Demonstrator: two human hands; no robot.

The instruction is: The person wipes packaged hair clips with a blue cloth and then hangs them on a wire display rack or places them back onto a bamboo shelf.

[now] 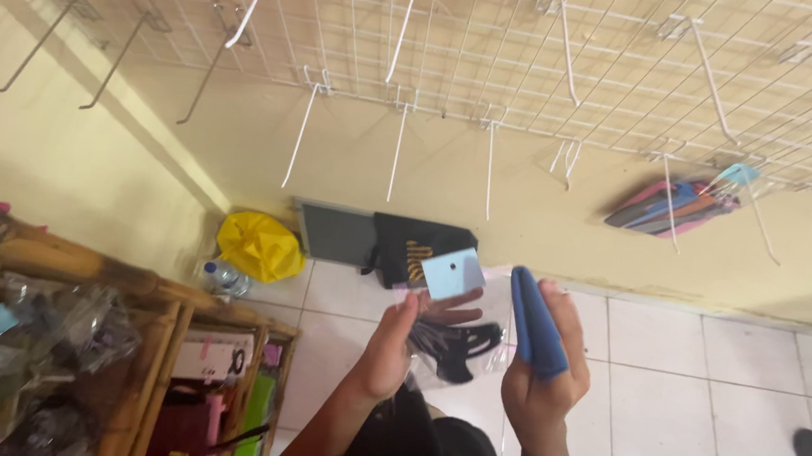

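The wire grid [584, 66] fills 12 o'clock, its hooks [395, 162] jutting out to carry hung goods; 1 packet bundle [675, 204] hangs at 2 o'clock. The bamboo rack [104, 327] at 8 o'clock holds bagged items. At center, the left hand [394, 342] pinches a clear packet [455, 334] of dark pieces by its blue card. The right hand [542, 368] grips a blue cloth [534, 322] upright, just beside it.

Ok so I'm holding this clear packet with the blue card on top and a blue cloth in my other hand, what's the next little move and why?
Probably lift the clear packet in your left hand toward a bare white hook on the wire grid. Its blue header card is already uppermost, and most hooks above hang unused. Your right hand is busy with the blue cloth, so the left would lead.
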